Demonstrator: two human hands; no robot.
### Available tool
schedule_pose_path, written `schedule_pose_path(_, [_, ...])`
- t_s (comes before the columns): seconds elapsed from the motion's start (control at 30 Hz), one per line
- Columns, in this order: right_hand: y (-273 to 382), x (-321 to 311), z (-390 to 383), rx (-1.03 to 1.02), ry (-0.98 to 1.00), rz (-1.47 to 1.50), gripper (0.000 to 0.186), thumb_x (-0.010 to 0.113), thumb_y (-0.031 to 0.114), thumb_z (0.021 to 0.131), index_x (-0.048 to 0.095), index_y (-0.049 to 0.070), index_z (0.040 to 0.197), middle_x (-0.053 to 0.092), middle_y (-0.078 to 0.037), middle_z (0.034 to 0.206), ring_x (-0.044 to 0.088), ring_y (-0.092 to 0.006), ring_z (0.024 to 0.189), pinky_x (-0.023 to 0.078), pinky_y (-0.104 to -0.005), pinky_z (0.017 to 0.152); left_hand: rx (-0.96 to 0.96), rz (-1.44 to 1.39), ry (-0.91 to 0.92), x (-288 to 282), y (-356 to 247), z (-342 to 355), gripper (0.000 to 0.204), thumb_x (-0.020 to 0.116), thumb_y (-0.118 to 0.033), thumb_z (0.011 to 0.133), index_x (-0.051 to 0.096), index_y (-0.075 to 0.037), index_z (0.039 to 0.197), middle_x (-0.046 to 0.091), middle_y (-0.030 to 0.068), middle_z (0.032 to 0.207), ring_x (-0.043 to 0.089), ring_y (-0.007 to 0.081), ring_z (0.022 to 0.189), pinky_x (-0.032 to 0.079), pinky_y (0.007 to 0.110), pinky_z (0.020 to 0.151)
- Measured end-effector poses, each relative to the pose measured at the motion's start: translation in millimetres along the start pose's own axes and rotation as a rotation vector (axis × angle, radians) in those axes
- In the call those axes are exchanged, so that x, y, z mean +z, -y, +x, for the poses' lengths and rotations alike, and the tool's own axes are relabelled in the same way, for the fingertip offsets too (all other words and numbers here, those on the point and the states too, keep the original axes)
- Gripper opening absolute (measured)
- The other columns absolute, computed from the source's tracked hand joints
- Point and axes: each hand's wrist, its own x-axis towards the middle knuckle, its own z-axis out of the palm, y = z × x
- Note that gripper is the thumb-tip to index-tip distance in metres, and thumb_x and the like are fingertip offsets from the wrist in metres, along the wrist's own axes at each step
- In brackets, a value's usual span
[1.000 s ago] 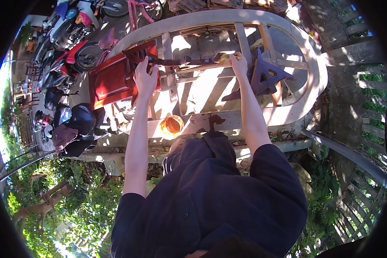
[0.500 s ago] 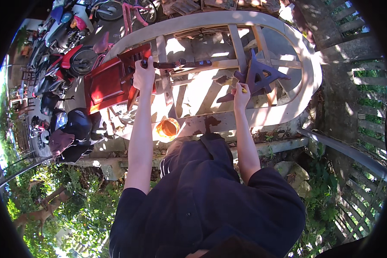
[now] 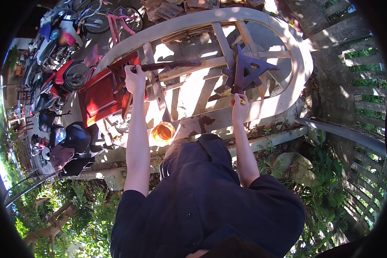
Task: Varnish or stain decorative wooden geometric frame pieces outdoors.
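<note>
My left hand [image 3: 135,79] grips the near end of a long dark-stained wooden bar [image 3: 172,66] that lies across a big pale arched wooden frame [image 3: 288,96]. My right hand [image 3: 238,107] is closed on a small yellowish object, too small to identify, just below a dark-stained, star-shaped wooden bracket [image 3: 245,71] that rests on the frame's slats. An orange tin [image 3: 162,131] stands at the frame's near edge between my arms, close to my body.
A red wooden panel [image 3: 101,92] leans at the frame's left end. Parked motorbikes [image 3: 51,81] and a pink bicycle [image 3: 116,21] stand beyond it. A dark helmet [image 3: 75,144] lies lower left. Stones and plants [image 3: 292,165] surround my feet, with a slatted fence [image 3: 365,112] on the right.
My right hand has come down from the far slats toward me, ending under the dark bracket. My left hand has stayed on the dark bar.
</note>
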Motion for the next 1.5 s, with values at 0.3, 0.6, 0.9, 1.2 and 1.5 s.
schedule_pose_path(0.3, [30.2, -0.7, 5.5, -0.004, 0.006, 0.162, 0.017, 0.063, 0.02, 0.095, 0.059, 0.004, 0.089, 0.061, -0.002, 0.067, 0.057, -0.0084, 0.058, 0.043, -0.0222, 0.055, 0.488, -0.225, -0.117, -38.6, -42.3, 11.7, 0.021, 0.068, -0.027, 0.089, 0.066, -0.009, 0.1, 0.067, 0.0105, 0.08, 0.064, 0.0302, 0.076, 0.049, 0.043, 0.071])
schedule_pose_path(0.6, [45.5, 6.2, 0.1, -0.01, 0.011, 0.149, 0.019, 0.063, 0.021, 0.095, 0.06, 0.003, 0.089, 0.06, -0.002, 0.067, 0.056, -0.0073, 0.061, 0.042, -0.0227, 0.058, 0.725, -0.184, -0.041, -65.3, -51.2, 24.0, 0.023, 0.068, -0.025, 0.089, 0.068, -0.01, 0.106, 0.066, 0.0119, 0.087, 0.063, 0.0299, 0.084, 0.049, 0.042, 0.077])
schedule_pose_path(0.9, [43.0, 10.5, -6.0, -0.003, 0.039, 0.026, 0.019, 0.063, 0.021, 0.094, 0.061, 0.001, 0.093, 0.061, -0.004, 0.078, 0.063, -0.0099, 0.065, 0.051, -0.0238, 0.06, 0.808, -0.241, -0.305, -53.9, -29.3, 5.4, 0.02, 0.072, -0.013, 0.086, 0.067, -0.005, 0.104, 0.065, 0.0117, 0.089, 0.061, 0.0321, 0.083, 0.049, 0.042, 0.077])
schedule_pose_path(1.2, [50.6, 23.4, -6.2, -0.036, 0.1, 0.065, 0.019, 0.062, 0.02, 0.095, 0.061, 0.002, 0.09, 0.061, -0.003, 0.078, 0.062, -0.0094, 0.065, 0.05, -0.0236, 0.06, 0.678, -0.373, -0.25, -56.7, -1.5, -14.1, 0.02, 0.073, -0.012, 0.086, 0.067, -0.005, 0.104, 0.069, 0.0099, 0.097, 0.064, 0.0251, 0.086, 0.051, 0.036, 0.077])
schedule_pose_path(1.5, [124.4, 103.3, -12.9, -0.141, 0.313, 0.21, 0.019, 0.064, 0.019, 0.094, 0.062, 0.0, 0.09, 0.062, -0.003, 0.071, 0.062, -0.0091, 0.061, 0.049, -0.0228, 0.058, 0.379, -0.711, -0.076, -61.7, 20.9, -24.9, 0.045, 0.078, -0.015, 0.083, 0.059, -0.006, 0.123, 0.071, 0.0125, 0.103, 0.067, 0.0223, 0.1, 0.05, 0.034, 0.09])
